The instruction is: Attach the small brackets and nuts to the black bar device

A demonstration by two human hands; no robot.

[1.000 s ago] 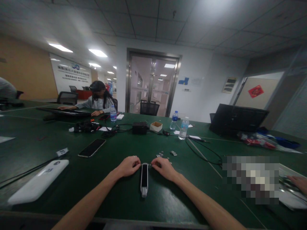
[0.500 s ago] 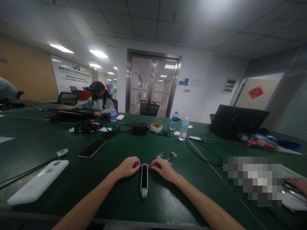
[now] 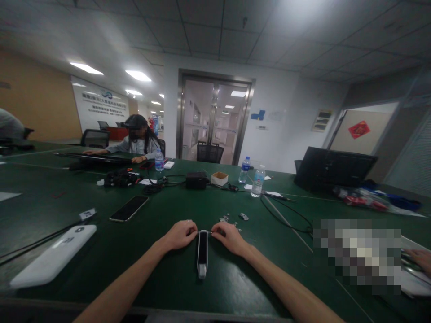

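Either side of slim dev. (image 3: 202, 252), far end — L hand (image 3: 182, 234), R hand (image 3: 230, 235); grips narrow, hold unclear.

福 on red diamond (image 3: 359, 129), R door (image 3: 374, 114); L wall sign (image 3: 100, 102) txt mostly blurry.
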